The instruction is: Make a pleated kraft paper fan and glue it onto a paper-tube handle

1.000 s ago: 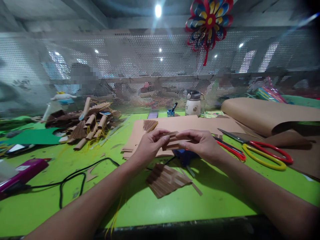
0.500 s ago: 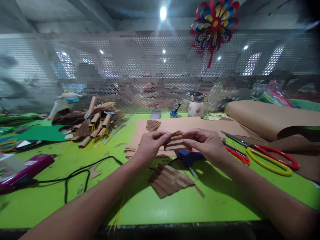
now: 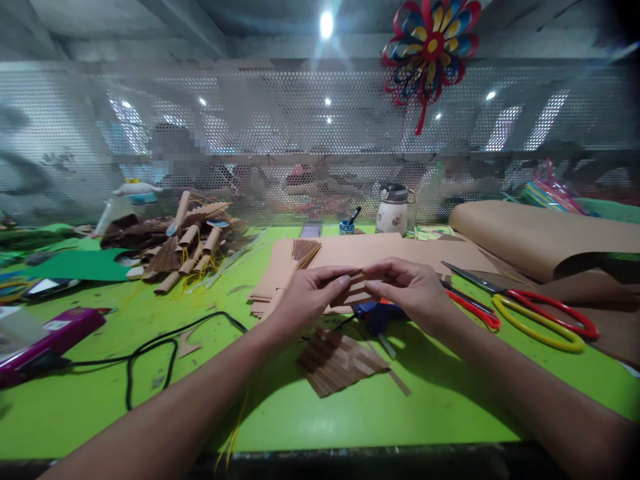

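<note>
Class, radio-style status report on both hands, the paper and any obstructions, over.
Left hand and right hand: both on folded brown paper. Blue glue gun close beneath, partly hidden. Pleated sheet nearer the wearer.

Before you, count one held pleated piece (image 3: 356,291), one pleated piece nearest you (image 3: 341,363), one paper fan (image 3: 305,251) beyond, one white bottle (image 3: 392,215), one blue jar (image 3: 346,228), one big pair of scissors (image 3: 543,320), one smaller red-handled tool (image 3: 471,307), one purple tool (image 3: 67,332), one hanging flower ornament (image 3: 433,45), and several overlapping paper tubes (image 3: 189,237).
</note>
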Available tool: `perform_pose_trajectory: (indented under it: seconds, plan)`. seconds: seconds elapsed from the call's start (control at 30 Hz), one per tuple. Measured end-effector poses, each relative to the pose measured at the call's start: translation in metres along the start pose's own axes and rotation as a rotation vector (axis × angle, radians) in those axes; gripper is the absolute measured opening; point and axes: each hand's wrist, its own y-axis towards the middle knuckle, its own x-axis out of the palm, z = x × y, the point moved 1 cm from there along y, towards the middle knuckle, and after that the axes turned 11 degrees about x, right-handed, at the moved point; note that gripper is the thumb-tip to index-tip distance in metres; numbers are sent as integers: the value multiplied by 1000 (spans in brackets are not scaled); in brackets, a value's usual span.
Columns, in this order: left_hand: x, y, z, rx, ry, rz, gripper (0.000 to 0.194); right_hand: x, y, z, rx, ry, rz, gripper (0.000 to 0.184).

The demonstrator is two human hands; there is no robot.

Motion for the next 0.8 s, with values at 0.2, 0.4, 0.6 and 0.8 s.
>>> perform_pose_trajectory:
  seconds: [0.2,0.4,0.6,0.8]
  plan:
    - [5,0,0,77,-52,-66,36,-2,1,-1,-24,74,16,22]
    - [7,-1,0,190,45,-163,39,-6,5,4,-3,152,-10,23]
    - [7,-3,1,289,194,-196,45,-8,6,4,67,221,-21,38]
    - [11,-3,2,219,208,-226,42,-12,4,0,129,222,-18,44]
